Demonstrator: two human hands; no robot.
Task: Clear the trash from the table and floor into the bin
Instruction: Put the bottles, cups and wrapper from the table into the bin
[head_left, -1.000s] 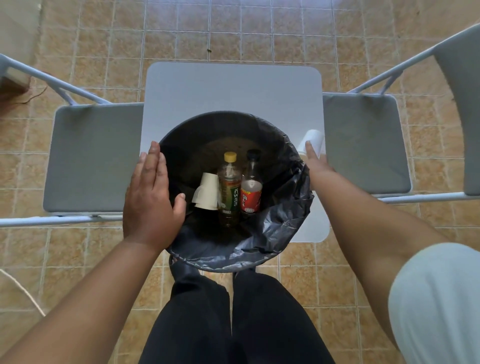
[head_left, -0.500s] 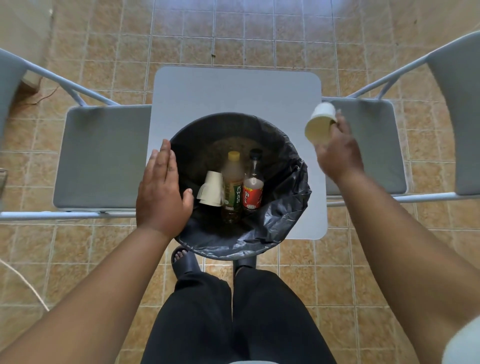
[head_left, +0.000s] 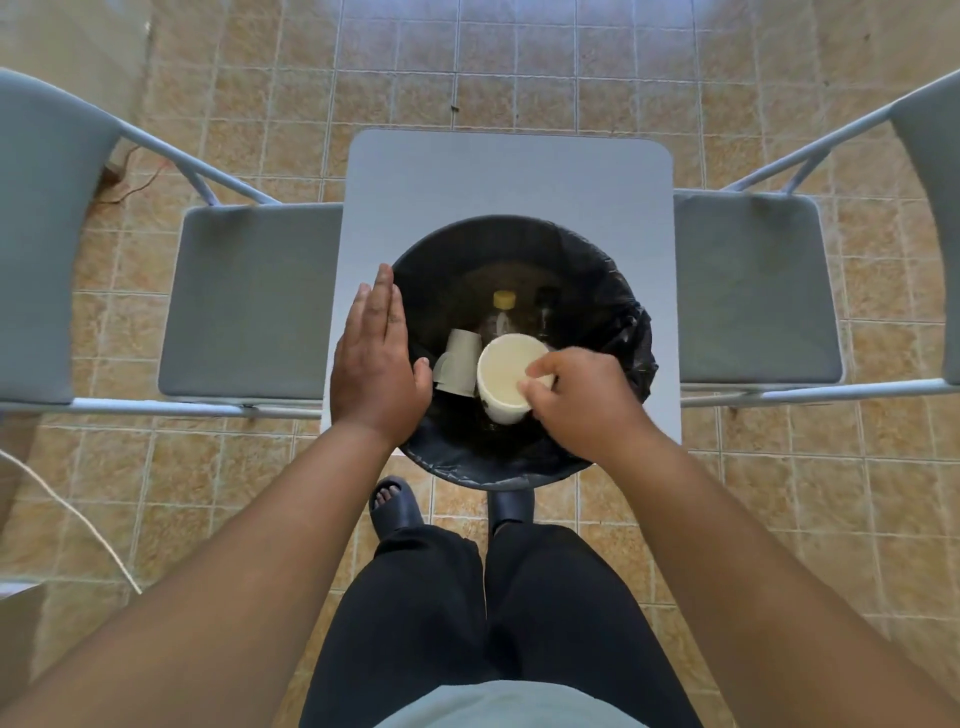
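A round bin lined with a black bag (head_left: 631, 332) stands against the near edge of a small grey table (head_left: 509, 176). My right hand (head_left: 576, 397) is over the bin's mouth, holding a white paper cup (head_left: 505, 376) by its rim with its opening facing up at me. My left hand (head_left: 378, 364) lies flat on the bin's left rim, thumb hooked inside. Down in the bin lie another white paper cup (head_left: 458, 361) and a bottle with a yellow cap (head_left: 503, 306); a second, dark-capped bottle (head_left: 545, 306) beside it is mostly hidden by the held cup.
Two grey folding chairs flank the table, one on the left (head_left: 249, 296) and one on the right (head_left: 753, 286). The floor is tan tile. A white cord (head_left: 78, 514) crosses the floor at lower left. My feet in dark sandals (head_left: 395, 501) stand just below the bin.
My right hand picked the paper cup off the table's right side, lifted it, then carried it left and down over the bin's mouth. My left hand stayed on the bin's rim.
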